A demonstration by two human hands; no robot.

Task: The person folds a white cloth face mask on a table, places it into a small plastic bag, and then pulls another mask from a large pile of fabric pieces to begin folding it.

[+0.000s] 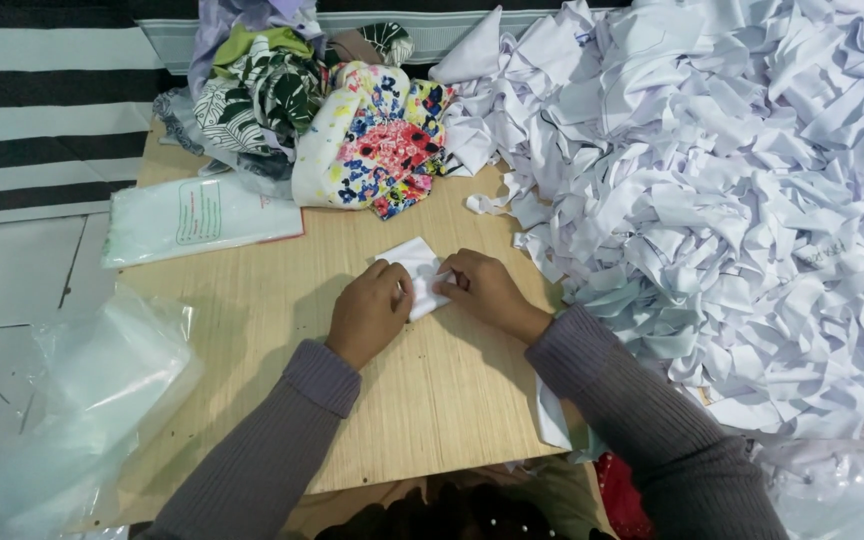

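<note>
A small folded white piece of cloth (415, 262) lies on the wooden board (282, 290) near its middle. My left hand (368, 310) presses on the cloth's left side with curled fingers. My right hand (484, 290) pinches the cloth's right edge. Both hands meet over the piece, and part of it is hidden under my fingers. Grey knitted sleeves cover both forearms.
A large heap of white cloth pieces (722, 200) fills the right side. Floral and leaf-print fabrics (372, 140) are piled at the far edge. A flat plastic-wrapped packet (197, 215) lies at far left. Clear plastic bags (82, 400) hang off the board's left edge.
</note>
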